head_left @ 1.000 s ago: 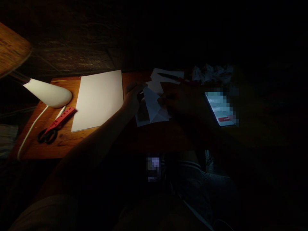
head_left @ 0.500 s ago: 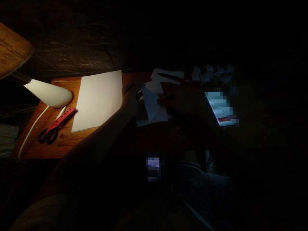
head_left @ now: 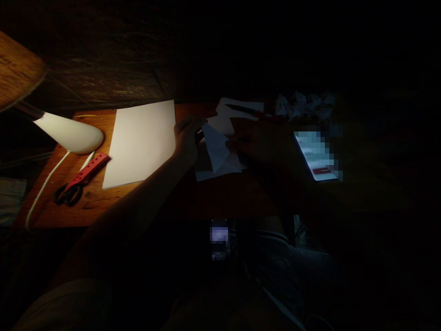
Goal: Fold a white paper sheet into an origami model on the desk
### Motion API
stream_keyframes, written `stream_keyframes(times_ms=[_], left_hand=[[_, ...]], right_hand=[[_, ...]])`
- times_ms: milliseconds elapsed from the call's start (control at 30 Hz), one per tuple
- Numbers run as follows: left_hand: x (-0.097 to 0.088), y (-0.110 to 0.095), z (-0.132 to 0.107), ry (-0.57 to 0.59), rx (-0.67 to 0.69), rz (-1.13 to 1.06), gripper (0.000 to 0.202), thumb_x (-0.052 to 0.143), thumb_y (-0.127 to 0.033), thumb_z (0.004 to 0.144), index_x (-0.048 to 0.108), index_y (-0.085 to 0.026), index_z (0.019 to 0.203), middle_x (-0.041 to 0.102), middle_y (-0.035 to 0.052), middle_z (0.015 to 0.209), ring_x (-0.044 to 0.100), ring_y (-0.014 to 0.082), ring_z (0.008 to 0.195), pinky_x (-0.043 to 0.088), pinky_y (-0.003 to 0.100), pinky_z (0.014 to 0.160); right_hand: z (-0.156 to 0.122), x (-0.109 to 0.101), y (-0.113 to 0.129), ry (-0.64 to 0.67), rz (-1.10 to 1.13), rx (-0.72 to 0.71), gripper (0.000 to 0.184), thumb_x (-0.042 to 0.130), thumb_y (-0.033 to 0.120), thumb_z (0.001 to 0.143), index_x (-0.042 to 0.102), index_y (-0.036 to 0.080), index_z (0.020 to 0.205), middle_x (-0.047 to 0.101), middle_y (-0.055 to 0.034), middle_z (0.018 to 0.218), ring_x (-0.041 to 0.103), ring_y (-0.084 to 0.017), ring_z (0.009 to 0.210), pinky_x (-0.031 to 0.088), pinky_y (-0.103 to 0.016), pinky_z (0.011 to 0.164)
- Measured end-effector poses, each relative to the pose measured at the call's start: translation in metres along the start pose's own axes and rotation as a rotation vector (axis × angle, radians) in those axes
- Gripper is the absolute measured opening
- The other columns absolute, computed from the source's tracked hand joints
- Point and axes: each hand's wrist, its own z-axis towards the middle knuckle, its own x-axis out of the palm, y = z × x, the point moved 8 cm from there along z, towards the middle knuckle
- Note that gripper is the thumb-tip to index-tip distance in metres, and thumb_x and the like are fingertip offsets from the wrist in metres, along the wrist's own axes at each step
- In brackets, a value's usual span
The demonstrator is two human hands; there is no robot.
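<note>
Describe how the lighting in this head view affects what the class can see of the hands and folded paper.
In the head view, the desk lamp lights the desk at left; the right hand sits nearly black in shadow, the left hand is dim, the folded paper pale but legible.

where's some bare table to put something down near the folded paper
Bare wood shows below the white sheet, between the red-handled scissors and the left forearm, and also in front of the folded paper. It's crowded around that paper, with the left hand and right hand at it, and behind it by the knife.
</note>
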Motion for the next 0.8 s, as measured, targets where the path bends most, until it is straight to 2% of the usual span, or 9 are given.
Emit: stream_keyframes(times_ms=[133, 300, 500, 800], left_hand=[[0.0007, -0.0010, -0.0011, -0.020, 0.013, -0.001, 0.035, 0.080, -0.031, 0.080, 0.050, -0.021, 0.064, 0.059, -0.0024, 0.064, 0.066, 0.0141, 0.070, 0.049, 0.023, 0.060], [0.0009, -0.0003, -0.0010, -0.010, 0.002, -0.018, 0.034, 0.081, -0.030, 0.077, 0.050, -0.022, 0.064, 0.059, -0.0017, 0.065, 0.065, 0.0150, 0.071, 0.050, 0.025, 0.061], [0.0007, 0.0023, -0.0006, 0.009, -0.006, -0.019, 0.033, 0.078, -0.036, 0.080, 0.050, -0.023, 0.067, 0.057, -0.0010, 0.065, 0.068, 0.0183, 0.077, 0.050, 0.027, 0.064], [0.0013, -0.0023, -0.0004, 0.017, 0.018, 0.010, 0.031, 0.073, -0.034, 0.082, 0.048, -0.025, 0.068, 0.054, -0.0003, 0.063, 0.065, 0.0195, 0.075, 0.049, 0.030, 0.065]], right_hand=[[0.0025, 0.0040, -0.0049, -0.006, 0.020, -0.006, 0.017, 0.073, 0.025, 0.091, 0.078, 0.017, 0.077, 0.077, -0.0020, 0.081, 0.065, -0.017, 0.076, 0.047, -0.028, 0.070], [0.0036, 0.0067, -0.0086, -0.014, -0.016, -0.007, 0.021, 0.071, 0.029, 0.093, 0.077, 0.018, 0.075, 0.075, -0.0018, 0.079, 0.065, -0.017, 0.075, 0.047, -0.029, 0.070], [0.0031, 0.0066, -0.0075, -0.033, 0.030, -0.007, 0.019, 0.070, 0.029, 0.092, 0.078, 0.018, 0.079, 0.077, -0.0033, 0.083, 0.066, -0.017, 0.078, 0.048, -0.029, 0.072], [0.0024, 0.0031, -0.0051, -0.050, 0.026, -0.010, 0.021, 0.073, 0.033, 0.090, 0.075, 0.020, 0.074, 0.076, -0.0033, 0.081, 0.065, -0.018, 0.078, 0.049, -0.030, 0.070]])
